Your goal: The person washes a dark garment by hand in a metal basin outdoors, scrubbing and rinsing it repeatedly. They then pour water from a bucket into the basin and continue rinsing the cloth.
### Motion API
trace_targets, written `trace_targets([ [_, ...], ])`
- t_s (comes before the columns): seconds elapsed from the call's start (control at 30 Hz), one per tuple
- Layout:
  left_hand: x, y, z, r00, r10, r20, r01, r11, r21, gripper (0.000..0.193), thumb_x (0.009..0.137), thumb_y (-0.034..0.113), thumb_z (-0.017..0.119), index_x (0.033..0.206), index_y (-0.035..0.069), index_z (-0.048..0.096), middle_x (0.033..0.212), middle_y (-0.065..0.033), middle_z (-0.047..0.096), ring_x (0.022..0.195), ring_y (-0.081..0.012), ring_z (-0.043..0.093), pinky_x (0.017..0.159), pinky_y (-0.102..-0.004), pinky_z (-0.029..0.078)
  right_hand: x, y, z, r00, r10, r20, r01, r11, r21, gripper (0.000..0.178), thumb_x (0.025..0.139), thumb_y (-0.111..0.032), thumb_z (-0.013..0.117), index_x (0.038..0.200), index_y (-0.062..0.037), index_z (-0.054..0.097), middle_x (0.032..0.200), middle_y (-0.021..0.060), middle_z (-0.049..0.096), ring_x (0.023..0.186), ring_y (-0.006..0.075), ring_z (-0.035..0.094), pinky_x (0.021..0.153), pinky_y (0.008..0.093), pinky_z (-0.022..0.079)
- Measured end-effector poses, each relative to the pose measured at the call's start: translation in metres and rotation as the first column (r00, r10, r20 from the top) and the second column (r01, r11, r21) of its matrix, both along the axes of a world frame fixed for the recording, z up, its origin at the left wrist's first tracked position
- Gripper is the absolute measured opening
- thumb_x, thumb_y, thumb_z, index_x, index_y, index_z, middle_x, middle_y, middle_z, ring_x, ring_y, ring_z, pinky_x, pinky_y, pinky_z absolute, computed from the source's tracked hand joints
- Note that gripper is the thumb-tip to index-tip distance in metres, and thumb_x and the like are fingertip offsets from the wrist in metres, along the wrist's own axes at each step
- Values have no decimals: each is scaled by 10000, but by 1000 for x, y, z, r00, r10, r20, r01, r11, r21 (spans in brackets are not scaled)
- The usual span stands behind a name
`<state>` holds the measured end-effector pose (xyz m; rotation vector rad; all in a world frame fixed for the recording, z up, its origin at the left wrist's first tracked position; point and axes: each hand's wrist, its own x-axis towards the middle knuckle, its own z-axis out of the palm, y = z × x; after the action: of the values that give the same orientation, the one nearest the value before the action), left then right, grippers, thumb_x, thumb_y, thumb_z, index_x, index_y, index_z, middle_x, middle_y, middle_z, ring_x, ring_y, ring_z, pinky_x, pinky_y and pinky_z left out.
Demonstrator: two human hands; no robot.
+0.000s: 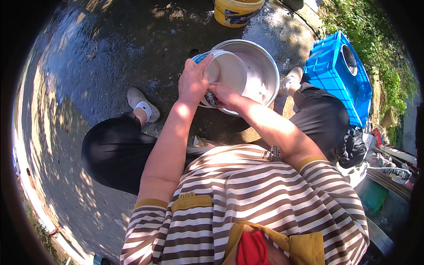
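White bucket [234,73] at twelve o'clock: apparently being scrubbed. Your left grip [193,82] clasps it; closure of your right grip [224,95] is unclear. Rotating it likely demands bracing.

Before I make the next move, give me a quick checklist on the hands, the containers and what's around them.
1. Left hand touching the white bucket: ok, at its left side.
2. Right hand at the bucket's near rim: ok.
3. Right hand's hold on the dark, glinting thing: cannot tell; partly hidden.
4. Bucket firmly supported by the large basin: cannot tell; its underside is hidden.
5. Yellow bucket apart from the basin: ok.
6. Blue crate apart from the basin: ok.
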<state>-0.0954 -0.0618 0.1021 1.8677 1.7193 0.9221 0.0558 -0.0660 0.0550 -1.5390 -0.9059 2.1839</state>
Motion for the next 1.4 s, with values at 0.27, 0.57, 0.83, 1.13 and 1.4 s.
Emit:
trace_targets([
  [0.27,-5,-10,18,963,-118,-244,142,986,83,630,849,0,633,1426,250,670,1039,-155,547,852,-368,670,814,-475,589,49,21,-12,303,-122,945,-946,81,314,208,926,-177,642,1037,-68,779,972,202,713,886,340,740,777,464,594],
  [0.57,-10,-19,-21,986,-10,-164,16,999,36,626,781,31,683,1400,-5,596,1309,-274,524,1271,-496,522,1084,-497,493,48,4,-45,421,-210,883,-880,144,453,162,880,-117,634,958,-41,754,957,177,682,820,341,710,738,467,573],
  [0.83,-22,-34,-72,968,237,81,-189,903,-387,618,887,91,578,1483,18,435,1306,-254,582,928,-351,722,618,-422,652,48,8,-34,319,-252,914,-935,73,347,212,845,-149,641,962,-73,800,1119,133,666,1177,287,596,1046,402,442],
  [1.13,-10,-61,-42,668,629,398,6,530,-848,592,1044,229,520,1505,-76,306,1282,-275,624,1041,-410,729,713,-554,678,31,-9,-36,164,-53,985,-970,171,171,334,933,-171,598,1203,-54,757,1552,219,486,1362,315,555,1128,409,433],
  [1.4,-1,-77,-42,512,567,645,257,615,-745,556,1163,440,321,1581,76,291,1510,-253,482,1272,-408,626,921,-596,629,-30,-34,-25,932,159,327,-286,876,389,457,980,-226,607,1395,-41,647,1449,265,565,1271,386,642,1097,440,489],
])
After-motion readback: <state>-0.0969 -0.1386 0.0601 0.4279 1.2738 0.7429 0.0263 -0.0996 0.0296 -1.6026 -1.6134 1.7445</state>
